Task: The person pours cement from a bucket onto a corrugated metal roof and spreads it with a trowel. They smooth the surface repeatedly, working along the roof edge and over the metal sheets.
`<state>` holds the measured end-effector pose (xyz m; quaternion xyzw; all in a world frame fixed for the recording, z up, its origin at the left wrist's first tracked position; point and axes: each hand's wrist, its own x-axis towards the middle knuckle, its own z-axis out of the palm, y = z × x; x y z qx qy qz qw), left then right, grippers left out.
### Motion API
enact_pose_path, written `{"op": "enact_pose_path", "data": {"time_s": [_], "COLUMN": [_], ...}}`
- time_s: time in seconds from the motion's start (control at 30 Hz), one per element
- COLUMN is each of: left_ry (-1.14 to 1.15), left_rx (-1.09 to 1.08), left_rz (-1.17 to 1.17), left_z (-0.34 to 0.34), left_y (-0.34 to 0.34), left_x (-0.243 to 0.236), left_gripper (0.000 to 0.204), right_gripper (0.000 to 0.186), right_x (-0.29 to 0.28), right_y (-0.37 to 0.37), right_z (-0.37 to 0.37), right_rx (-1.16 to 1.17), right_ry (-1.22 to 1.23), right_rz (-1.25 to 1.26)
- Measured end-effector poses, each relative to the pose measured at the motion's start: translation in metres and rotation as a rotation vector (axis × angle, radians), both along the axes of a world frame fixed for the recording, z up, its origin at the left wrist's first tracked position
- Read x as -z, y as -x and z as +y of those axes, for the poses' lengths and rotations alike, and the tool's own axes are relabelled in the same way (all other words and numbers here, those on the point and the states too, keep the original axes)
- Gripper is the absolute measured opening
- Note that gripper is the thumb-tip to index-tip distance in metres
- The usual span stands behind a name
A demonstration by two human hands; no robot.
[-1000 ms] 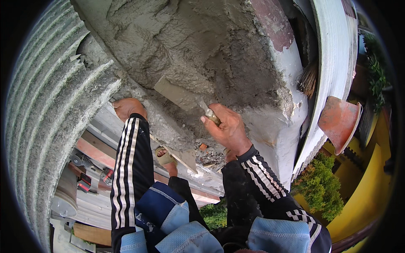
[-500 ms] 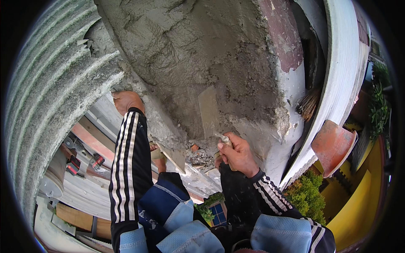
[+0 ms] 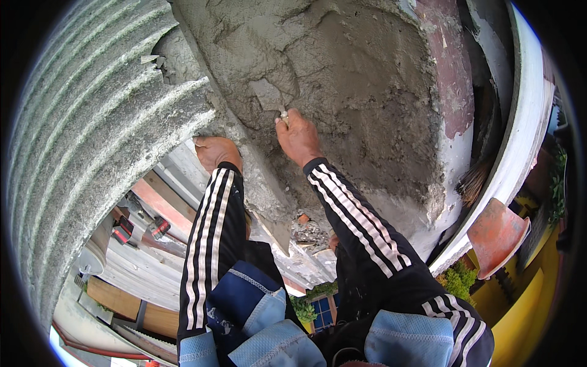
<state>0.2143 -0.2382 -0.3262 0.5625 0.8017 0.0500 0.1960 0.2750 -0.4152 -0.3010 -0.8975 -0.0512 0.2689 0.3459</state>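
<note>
Orange bucket (image 3: 496,237): between three and four o'clock from the centre of your view, tilted, beside the long white edge (image 3: 524,116); its inside is hidden from you.
Pale pail (image 3: 96,249): near eight o'clock, partly covered by the corrugated sheet (image 3: 101,131); you cannot see what it contains.
Wet mortar (image 3: 367,67): from eleven round to two o'clock, rough and lumpy, between the concrete ledge (image 3: 260,174) on your left and the peeling painted wall (image 3: 451,92) on your right.
Trowel (image 3: 267,94): between eleven and twelve o'clock, its blade on the mortar, pointing toward eleven from your knuckles.
Right hand (image 3: 298,137): at twelve, just above centre, your grip closed round the trowel's handle; the forearm reaches up from five o'clock, nearly straight.
Left hand (image 3: 218,153): near ten o'clock, at the ledge's outer edge, wrist bent, forearm rising from seven; your fingertips are hidden, so I cannot tell whether this grip is closed on the edge.
Brick chip (image 3: 304,218): near six, among loose rubble (image 3: 312,235).
</note>
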Motion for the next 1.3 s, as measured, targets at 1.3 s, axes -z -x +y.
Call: {"op": "enact_pose_path", "data": {"time_s": [1.3], "left_ry": [0.183], "left_rx": [0.192], "left_rz": [-0.282], "left_z": [-0.001], "left_y": [0.017], "left_x": [-0.025], "left_gripper": [0.064], "right_gripper": [0.035], "right_x": [-0.145], "right_y": [0.057], "right_z": [-0.144], "right_rx": [0.208], "right_ry": [0.230], "right_rz": [-0.269]}}
